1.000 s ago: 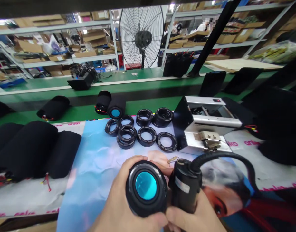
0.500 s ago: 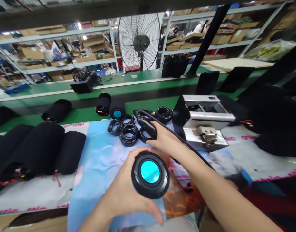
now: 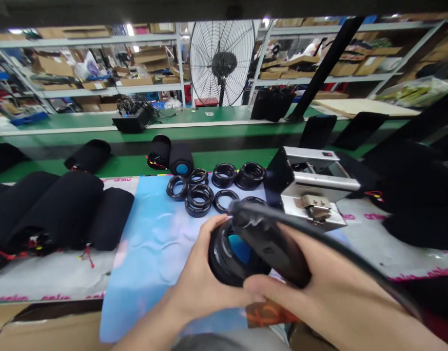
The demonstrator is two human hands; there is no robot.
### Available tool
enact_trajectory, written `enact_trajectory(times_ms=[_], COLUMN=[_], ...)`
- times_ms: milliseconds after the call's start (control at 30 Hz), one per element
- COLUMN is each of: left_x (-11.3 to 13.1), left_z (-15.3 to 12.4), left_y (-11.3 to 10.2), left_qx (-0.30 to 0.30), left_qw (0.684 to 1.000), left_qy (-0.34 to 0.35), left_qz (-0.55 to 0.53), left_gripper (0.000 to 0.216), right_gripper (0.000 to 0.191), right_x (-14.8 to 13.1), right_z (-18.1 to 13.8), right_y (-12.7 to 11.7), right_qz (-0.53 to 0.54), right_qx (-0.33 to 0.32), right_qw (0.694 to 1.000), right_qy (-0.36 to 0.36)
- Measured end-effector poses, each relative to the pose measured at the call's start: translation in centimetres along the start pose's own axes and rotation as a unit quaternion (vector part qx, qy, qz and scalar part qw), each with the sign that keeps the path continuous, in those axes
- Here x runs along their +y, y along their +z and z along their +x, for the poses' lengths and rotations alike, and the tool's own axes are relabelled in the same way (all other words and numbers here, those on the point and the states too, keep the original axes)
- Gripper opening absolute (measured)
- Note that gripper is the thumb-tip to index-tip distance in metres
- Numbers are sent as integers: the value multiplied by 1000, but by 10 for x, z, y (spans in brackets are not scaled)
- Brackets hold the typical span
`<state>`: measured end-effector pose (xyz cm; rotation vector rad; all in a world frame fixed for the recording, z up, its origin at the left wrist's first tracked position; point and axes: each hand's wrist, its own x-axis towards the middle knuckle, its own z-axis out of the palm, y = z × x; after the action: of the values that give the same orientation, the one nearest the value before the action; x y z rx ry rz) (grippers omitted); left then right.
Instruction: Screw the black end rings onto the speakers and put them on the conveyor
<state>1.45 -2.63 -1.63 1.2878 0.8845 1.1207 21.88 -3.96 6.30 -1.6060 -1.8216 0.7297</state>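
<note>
My left hand (image 3: 200, 280) is wrapped round the side of a black cylindrical speaker (image 3: 223, 258), its end with a shiny blue disc turned up towards me. In my right hand (image 3: 321, 287) is a black corded tool (image 3: 273, 248), shaped like an electric screwdriver. The tool's body slants across the speaker's top and covers part of the disc; its working tip is hidden. My right thumb lies at the speaker's near edge, close to the left thumb. Just beyond my hands, several black rings (image 3: 199, 201) lie on a blue printed sheet (image 3: 146, 263).
A metal machine (image 3: 319, 187) stands at the right. Black cloth-covered cylinders (image 3: 68, 207) with red connectors lie at the left. Two more cylinders (image 3: 181, 158) sit behind the rings. The tool's cable (image 3: 340, 243) runs over my right forearm. A large fan (image 3: 224, 63) stands farther back.
My right hand has brought the corded tool from the rings back towards me, over the speaker. The speaker has shifted slightly right and tilted in my left hand. The camera view has shifted a little.
</note>
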Motion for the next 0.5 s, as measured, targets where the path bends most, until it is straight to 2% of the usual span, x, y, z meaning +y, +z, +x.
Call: enact_trajectory(times_ms=[67, 167, 233, 300, 400, 500], left_x=[0, 0, -1, -2, -2, -1], left_z=[2, 5, 8, 10, 12, 13], left_y=[-2, -7, -11, -13, -14, -13], left_qx=[-8, -40, -56, -69, -71, -67], left_qw=[1000, 999, 997, 997, 997, 998], left_qy=[23, 23, 20, 21, 14, 10], left_qz=[6, -25, -38, -39, -24, -20], left_gripper=[114, 122, 126, 133, 142, 143], right_gripper=[67, 85, 95, 94, 80, 86], right_x=[0, 7, 13, 18, 18, 15], right_z=[-4, 3, 12, 21, 25, 21], right_y=[-1, -8, -12, -14, -10, -5], right_qz=[18, 139, 199, 193, 149, 125], right_qx=[-20, -77, -134, -179, -165, -114], right_qw=[999, 983, 966, 962, 974, 985], right_qy=[36, 96, 92, 67, 36, 37])
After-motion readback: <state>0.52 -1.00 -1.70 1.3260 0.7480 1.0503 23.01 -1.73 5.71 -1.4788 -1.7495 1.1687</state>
